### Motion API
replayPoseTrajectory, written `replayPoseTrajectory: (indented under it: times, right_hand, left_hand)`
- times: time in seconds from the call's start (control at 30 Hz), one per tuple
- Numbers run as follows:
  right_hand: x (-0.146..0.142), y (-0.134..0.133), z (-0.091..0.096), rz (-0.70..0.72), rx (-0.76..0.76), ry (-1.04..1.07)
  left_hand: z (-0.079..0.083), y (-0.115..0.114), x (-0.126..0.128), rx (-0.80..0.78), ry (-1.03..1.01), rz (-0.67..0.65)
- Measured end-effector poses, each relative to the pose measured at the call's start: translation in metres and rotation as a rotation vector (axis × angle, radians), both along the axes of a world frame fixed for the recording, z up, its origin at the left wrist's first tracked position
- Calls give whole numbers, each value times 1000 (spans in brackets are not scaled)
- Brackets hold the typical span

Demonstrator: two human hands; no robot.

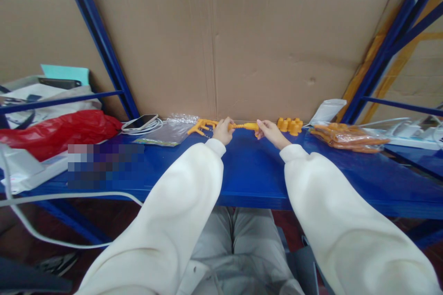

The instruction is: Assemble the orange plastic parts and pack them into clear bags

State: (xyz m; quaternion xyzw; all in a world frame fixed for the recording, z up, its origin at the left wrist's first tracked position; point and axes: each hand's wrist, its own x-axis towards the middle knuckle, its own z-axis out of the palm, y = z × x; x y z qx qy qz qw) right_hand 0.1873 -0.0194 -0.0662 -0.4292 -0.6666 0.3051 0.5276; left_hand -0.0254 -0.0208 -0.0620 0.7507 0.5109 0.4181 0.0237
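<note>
A clear plastic bag (368, 142) at right holds orange pieces (332, 132) (their shapes blurred). The yellow ridged rod (246, 126) spans the gap between the hands, the left hand (223, 132) gripping one end, the right hand (273, 133) pinching the other, over a blue shelf (254, 170) backed by cardboard (263, 46).

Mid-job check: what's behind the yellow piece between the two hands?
Behind the yellow piece stands the brown cardboard panel. The left hand and right hand cover parts of the piece; anything directly behind them or it cannot be seen.
</note>
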Motion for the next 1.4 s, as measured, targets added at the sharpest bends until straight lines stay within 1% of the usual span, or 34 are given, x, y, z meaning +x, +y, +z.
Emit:
replayPoseTrajectory:
  times: [0.1, 0.2, 0.33, 0.57, 0.8, 1.0, 1.07, 1.3, 1.4]
  right_hand:
    - [-2, -11, 5, -26, -96, 50]
    - [-1, -20, 10, 17, -183, 77]
    - [1, -25, 13, 69, -218, 102]
    - [-2, -28, 15, 3, -304, 4]
    - [-8, -32, 16, -31, -328, 18]
    - [-10, -34, 17, 76, -324, 161]
    - [-9, -34, 17, 87, -317, 176]
    - [-7, -33, 16, 0, -326, 86]
    - [-7, -33, 15, -14, -290, 88]
  left_hand:
    - [-2, 3, 0, 17, -20, -9]
    - [-4, 5, -1, 30, -37, 1]
    - [-5, 7, -1, 53, -37, 7]
    - [-6, 9, -2, 101, -1, -43]
    - [-8, 11, -2, 95, -4, -58]
    - [-6, 10, -2, 76, -9, -21]
    - [-7, 11, -3, 74, -7, -19]
    - [-9, 12, -2, 90, -20, -29]
    - [-8, 11, -1, 80, -19, -27]
